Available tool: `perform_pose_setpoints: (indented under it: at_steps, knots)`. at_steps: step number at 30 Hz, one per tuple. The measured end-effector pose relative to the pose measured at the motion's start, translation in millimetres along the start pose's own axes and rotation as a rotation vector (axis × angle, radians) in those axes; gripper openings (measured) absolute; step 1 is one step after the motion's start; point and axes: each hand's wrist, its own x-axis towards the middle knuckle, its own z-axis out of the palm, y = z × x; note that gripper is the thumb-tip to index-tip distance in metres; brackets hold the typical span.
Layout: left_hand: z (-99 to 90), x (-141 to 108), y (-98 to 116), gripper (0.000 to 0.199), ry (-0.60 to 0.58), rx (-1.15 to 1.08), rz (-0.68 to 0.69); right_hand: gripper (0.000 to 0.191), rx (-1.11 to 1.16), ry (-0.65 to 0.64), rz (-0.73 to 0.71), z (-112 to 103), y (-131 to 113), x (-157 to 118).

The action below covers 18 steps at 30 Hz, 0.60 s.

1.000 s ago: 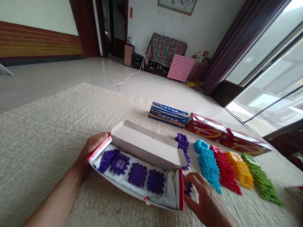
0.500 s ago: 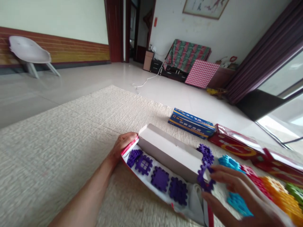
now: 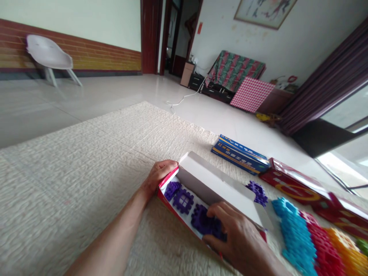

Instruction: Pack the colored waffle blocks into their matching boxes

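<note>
An open red-and-white cardboard box [image 3: 211, 178] lies on the mat with its flap folded back. My left hand [image 3: 158, 176] grips its left end, thumb on top. Inside, in a row on a pale lining, are purple interlocking plastic blocks, one a window-patterned block [image 3: 183, 201]. My right hand [image 3: 234, 234] reaches into the right half of the box, its fingers curled around a purple block [image 3: 219, 229]. That block is partly hidden by the fingers. Behind the flap rests another purple block [image 3: 258, 193], outside the box.
To the right, cyan blocks [image 3: 297, 234], red blocks [image 3: 322, 245] and orange blocks [image 3: 346, 249] lie in rows. A blue carton [image 3: 241, 155] and a dark red carton [image 3: 293, 182] stand behind. Across the room is a white chair [image 3: 48, 53].
My right hand has carried a purple block from beyond the box's right end leftward and down into the box. My left hand keeps its hold. The view has shifted slightly.
</note>
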Motion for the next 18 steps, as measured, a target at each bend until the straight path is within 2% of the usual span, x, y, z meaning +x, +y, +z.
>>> perform_pose_setpoints:
  at_steps: [6, 10, 14, 16, 18]
  knots:
    - [1.6, -1.6, 1.7, 0.033, 0.022, -0.019, -0.016, 0.028, 0.015, -0.007, -0.001, 2.9, -1.1, 3.3]
    - [1.9, -1.8, 4.2, 0.032, 0.025, -0.003, -0.024, 0.025, 0.038, 0.061, -0.043, -4.2, 3.0, -6.4]
    - [2.6, -2.3, 7.3, 0.03, 0.022, 0.034, -0.017, 0.012, 0.001, 0.309, -0.05, -26.1, 27.6, -37.5]
    - [3.9, -3.3, 8.8, 0.031, 0.033, 0.057, -0.025, 0.013, -0.064, 0.452, 0.045, -33.3, 49.5, -58.0]
    - [5.3, -4.5, 9.7, 0.031, 0.036, 0.083, -0.034, 0.014, -0.126, 0.541, 0.184, -31.1, 73.8, -76.6]
